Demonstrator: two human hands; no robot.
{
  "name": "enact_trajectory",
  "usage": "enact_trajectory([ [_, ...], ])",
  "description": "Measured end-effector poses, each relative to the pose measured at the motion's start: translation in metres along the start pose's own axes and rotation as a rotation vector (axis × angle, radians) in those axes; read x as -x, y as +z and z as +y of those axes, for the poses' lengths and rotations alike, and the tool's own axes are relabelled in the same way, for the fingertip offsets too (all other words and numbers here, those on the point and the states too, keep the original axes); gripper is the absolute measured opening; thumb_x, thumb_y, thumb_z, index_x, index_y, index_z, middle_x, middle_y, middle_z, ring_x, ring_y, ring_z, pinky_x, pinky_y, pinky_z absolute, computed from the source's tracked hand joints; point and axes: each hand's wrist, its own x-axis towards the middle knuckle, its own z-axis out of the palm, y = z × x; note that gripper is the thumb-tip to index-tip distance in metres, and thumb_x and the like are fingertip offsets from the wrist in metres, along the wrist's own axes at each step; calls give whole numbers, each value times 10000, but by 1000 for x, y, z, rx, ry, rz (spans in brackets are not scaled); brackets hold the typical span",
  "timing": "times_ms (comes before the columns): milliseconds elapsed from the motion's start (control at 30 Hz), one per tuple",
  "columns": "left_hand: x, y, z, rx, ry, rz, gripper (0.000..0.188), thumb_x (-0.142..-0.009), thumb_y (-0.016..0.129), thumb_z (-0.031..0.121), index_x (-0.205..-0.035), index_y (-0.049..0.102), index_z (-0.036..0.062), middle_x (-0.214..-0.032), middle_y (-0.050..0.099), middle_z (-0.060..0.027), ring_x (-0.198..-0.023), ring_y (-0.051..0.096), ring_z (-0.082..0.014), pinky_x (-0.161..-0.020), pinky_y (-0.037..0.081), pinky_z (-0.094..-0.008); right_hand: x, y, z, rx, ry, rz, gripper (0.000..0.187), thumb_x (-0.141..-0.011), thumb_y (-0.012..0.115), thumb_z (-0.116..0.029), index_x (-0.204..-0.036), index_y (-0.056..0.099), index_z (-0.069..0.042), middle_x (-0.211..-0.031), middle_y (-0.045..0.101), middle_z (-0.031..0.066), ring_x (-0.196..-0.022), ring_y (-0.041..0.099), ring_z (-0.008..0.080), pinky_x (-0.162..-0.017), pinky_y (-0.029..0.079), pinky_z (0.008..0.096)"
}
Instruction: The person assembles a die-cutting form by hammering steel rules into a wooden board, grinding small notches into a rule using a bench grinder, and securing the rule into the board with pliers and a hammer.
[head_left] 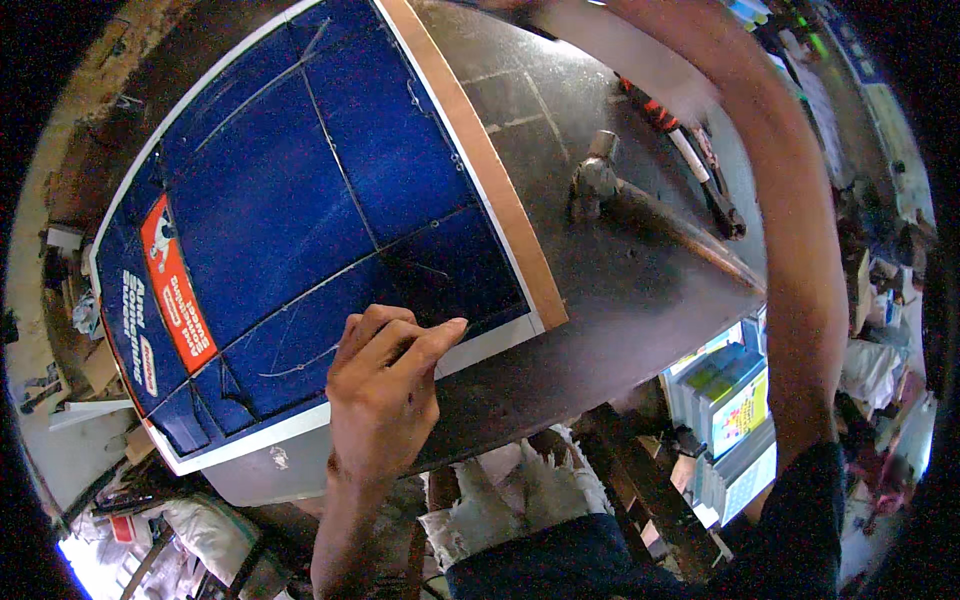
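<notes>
1. while my left hand [385, 385] presses down on the near edge of the big blue panel [300, 200], i judge the step in hand to be steadying it flat on the dark worktable [620, 290]. the panel is the largest thing before me, lying on the left half of the table, white-bordered, scored with thin lines, a brown wooden strip [480, 160] along its right edge.
2. my right arm [800, 250] arches up from the lower right and over the far right side of the table, bent at the elbow. its hand passes out of the top of the view in a blur, so i cannot tell whether it is clenched, loose, or grasping anything.
3. my left hand is knuckles up, fingers curled and thumb out to the right, tips on the blue face just by the white border. it grips nothing, only bears down.
4. a hammer [640, 205] lies to the right of the panel, head far, handle running near and right, apart from both hands.
5. beyond it, a red-handled tool [690, 150] lies far right. as i judge it, the next move calls for keeping the panel from sliding.
</notes>
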Motion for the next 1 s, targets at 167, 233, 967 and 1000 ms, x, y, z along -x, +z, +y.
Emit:
enact_trajectory([
  [167,5,-10,-4,-17,-25,-56,444,-635,684,-106,-1024,714,105,-795,600,-43,-836,595,-232,-740,468,-365,124,11,-14,-154,101,325,432,-956,581,-343,-1283,614,-62,-1191,654,177,-1114,604,181,-993,429,311],
  [233,-1,-7,-2,5,18,-59,429,-639,688,-95,-1021,713,99,-788,599,-45,-827,597,-230,-732,474,-361,159,-19,22,123,-148,-84,340,-788,718,-318,-1066,706,-121,-1156,641,104,-1101,599,267,-960,429,439],
  [967,1,-4,6,153,-154,46,395,-804,727,-6,-1146,536,45,-1014,660,-63,-827,679,-191,-800,541,-335,266,96,-37,-214,350,181,881,-712,772,-235,-1394,356,138,-1221,572,286,-1117,601,344,-931,484,417],
  [1000,1,-4,7,147,-166,21,456,-802,733,-4,-1191,498,41,-1001,658,-70,-830,679,-188,-800,542,-334,262,95,-39,-213,346,185,881,-712,772,-235,-1394,356,138,-1221,572,286,-1117,601,344,-931,484,417],
])
